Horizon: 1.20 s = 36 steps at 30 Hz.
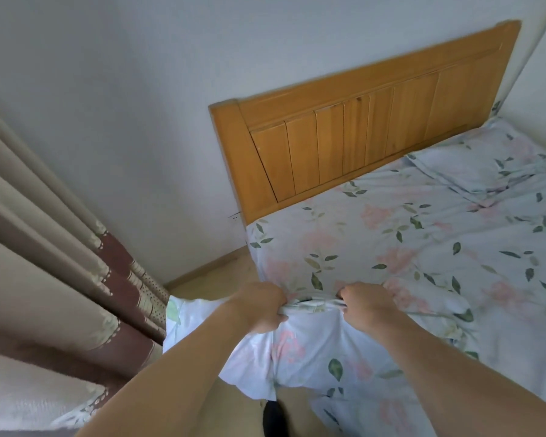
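A pale blue floral sheet (407,247) covers the bed, and its near edge hangs over the side of the mattress. My left hand (260,305) grips a bunched fold of that edge. My right hand (364,305) grips the same bunched fold a short way to the right. The fabric between the two hands is gathered into a tight ridge. A pillow (486,162) in the same floral fabric lies at the head of the bed on the right.
A wooden headboard (344,143) stands against the white wall. Beige and brown curtains (54,272) hang on the left. A narrow strip of floor (212,279) runs between curtains and bed.
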Tool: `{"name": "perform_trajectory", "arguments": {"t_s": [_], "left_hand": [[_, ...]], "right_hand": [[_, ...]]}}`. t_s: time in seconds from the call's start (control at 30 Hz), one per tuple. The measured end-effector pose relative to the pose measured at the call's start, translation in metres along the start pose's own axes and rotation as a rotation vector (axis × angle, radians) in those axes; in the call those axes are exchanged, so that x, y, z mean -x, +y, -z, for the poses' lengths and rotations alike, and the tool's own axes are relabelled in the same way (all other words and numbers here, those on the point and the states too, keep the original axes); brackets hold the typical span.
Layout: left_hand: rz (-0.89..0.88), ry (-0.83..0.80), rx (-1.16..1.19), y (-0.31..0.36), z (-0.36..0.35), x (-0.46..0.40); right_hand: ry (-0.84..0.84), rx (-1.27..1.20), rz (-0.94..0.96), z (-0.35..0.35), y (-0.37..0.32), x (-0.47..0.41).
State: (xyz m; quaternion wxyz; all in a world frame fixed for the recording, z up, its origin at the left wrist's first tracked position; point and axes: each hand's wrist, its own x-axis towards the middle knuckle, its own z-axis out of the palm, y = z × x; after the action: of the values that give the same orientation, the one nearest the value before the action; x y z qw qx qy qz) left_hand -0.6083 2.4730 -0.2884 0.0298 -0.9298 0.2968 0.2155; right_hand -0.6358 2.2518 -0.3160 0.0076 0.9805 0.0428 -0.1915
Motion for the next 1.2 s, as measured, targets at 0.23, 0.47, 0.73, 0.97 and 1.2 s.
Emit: {"name": "perform_trajectory", "arguments": {"t_s": [0.23,0.47,0.73,0.97,1.2], "left_hand": [[-0.038,0.015,0.019,-0.082,0.037,-0.056],[-0.115,0.020,0.081,-0.115,0.063,-0.124],[-0.043,-0.122,0.129,-0.136,0.093,-0.214],[-0.074,-0.128,0.168,-0.144,0.115,-0.298],[-0.134,-0.064,0.153,-0.169,0.137,-0.402]], "right_hand": [[0.021,0.035,-0.016,0.044,-0.021,-0.087],[0.034,-0.020,-0.075,0.067,0.002,-0.151],[0.027,-0.061,-0.030,0.085,0.048,-0.231],[0.021,-0.036,-0.023,0.094,0.099,-0.303],[0.071,-0.041,-0.013,0.103,0.152,-0.403]]}}
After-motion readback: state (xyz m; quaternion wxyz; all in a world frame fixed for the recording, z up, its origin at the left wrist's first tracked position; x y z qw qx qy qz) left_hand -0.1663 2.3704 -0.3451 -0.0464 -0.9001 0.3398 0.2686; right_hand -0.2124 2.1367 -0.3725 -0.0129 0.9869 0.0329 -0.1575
